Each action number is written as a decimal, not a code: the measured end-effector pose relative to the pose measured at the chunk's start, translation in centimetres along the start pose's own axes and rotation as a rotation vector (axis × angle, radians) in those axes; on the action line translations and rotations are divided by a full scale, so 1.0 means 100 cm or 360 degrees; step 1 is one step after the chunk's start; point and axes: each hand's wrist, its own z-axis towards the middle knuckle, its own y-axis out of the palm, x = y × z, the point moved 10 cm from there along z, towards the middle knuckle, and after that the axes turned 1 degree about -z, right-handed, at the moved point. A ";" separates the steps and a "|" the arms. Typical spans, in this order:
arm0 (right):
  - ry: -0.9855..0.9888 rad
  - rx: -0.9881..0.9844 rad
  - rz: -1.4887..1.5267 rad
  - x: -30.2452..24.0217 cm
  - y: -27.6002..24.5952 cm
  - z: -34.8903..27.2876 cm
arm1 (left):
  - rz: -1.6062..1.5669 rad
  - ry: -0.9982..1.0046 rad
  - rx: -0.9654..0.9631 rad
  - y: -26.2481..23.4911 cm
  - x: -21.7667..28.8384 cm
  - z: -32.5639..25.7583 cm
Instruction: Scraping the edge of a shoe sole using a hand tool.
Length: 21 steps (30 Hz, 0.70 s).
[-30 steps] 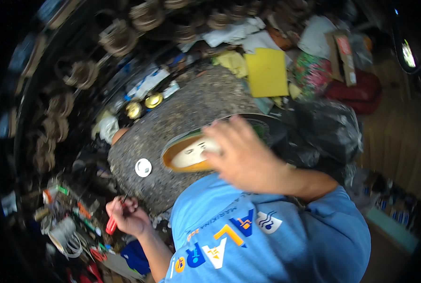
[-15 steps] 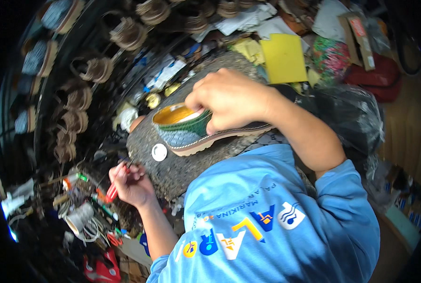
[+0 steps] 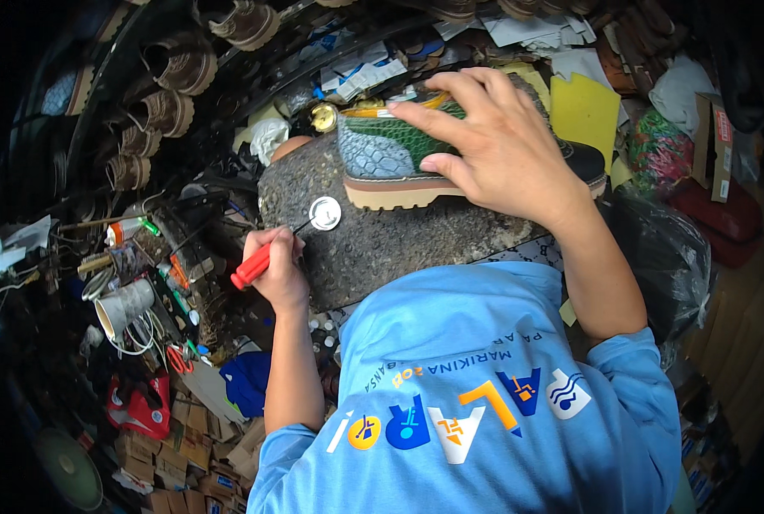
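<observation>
A shoe (image 3: 377, 154) stands on its sole on a rough dark stone slab (image 3: 301, 184), heel to the left, its black toe to the right. Its upper is green and pale blue scale-patterned leather over a tan ridged sole. My right hand (image 3: 506, 141) grips it from above, thumb on the near side, fingers spread over the opening. My left hand (image 3: 277, 261) is closed round the handle of a red-handled tool (image 3: 252, 266) with a thin dark shaft. The shaft's end meets a small round white disc (image 3: 325, 213) on the slab; whether it touches, I cannot tell.
Brown shoes (image 3: 185, 67) line a rack at the left. A spool (image 3: 125, 307) with cords and loose tools crowds the lower left. Yellow sheets (image 3: 583, 116) and papers lie behind the slab; a dark plastic bag (image 3: 656, 248) is at the right.
My right hand's fingers have come out of the shoe's opening and now span its top. The shoe sits more level. My left hand has brought the tool's shaft to the white disc.
</observation>
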 end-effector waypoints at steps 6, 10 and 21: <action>0.0003 -0.0063 -0.0058 0.004 0.001 -0.001 | 0.0090 0.0109 -0.0046 0.008 -0.002 0.001; 0.0011 -0.0097 -0.0036 0.010 0.007 0.004 | 0.0159 0.0153 -0.0073 0.011 -0.008 -0.001; 0.0040 -0.0100 -0.0100 0.012 0.012 0.005 | 0.0341 0.0160 -0.0049 0.013 -0.014 0.003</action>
